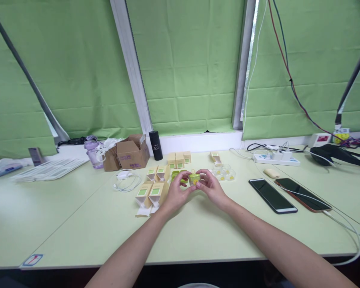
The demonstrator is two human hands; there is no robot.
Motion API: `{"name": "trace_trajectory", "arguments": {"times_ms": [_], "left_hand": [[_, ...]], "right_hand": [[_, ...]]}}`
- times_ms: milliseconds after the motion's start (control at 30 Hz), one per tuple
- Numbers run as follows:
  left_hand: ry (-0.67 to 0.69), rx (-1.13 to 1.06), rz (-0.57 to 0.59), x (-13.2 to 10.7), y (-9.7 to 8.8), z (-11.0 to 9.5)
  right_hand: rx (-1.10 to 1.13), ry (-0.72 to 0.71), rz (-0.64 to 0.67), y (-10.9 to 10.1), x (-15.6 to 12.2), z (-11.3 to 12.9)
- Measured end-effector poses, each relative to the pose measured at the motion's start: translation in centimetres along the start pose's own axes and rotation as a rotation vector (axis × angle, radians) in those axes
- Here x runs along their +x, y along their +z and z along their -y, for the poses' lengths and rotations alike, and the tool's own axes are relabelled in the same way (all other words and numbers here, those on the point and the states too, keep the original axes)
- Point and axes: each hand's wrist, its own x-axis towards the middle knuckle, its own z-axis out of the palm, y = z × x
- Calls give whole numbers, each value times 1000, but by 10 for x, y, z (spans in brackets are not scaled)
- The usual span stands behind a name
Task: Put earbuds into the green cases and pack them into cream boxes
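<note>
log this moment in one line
left hand: holds green piece | right hand: holds green piece | boxes: beside left hand

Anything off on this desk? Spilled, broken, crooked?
Nothing looks spilled or broken. The small cartons beside the left hand lie tipped with flaps open, unlike the upright closed ones behind. A white cable from the phone loops over the table edge. The left hand and right hand hold a small green piece.

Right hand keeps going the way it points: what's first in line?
The small green piece that the right hand pinches, then the left hand right behind it; beyond, probably the open cartons. Depth unclear.
</note>
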Motion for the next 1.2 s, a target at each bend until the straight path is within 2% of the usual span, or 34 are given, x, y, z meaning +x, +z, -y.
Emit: {"name": "trace_trajectory", "arguments": {"times_ms": [133, 433, 700, 867, 1067, 1200], "left_hand": [[-1, 40, -35, 0, -1, -1], [58, -26, -55, -2, -2, -10], [93, -104, 14, -4, -1, -16], [90, -101, 3, -4, -1, -18], [41, -124, -9, -1, -1, -15], [-17, -187, -3, 0, 0, -8]], "right_hand": [[27, 15, -3, -1, 1, 3], [353, 116, 13, -1, 0, 8], [403, 184, -47, -13, 5, -2], [382, 174, -37, -13, 5, -3], [426, 191, -98, -9, 2, 5], [375, 154, -142, -5, 0, 10]]}}
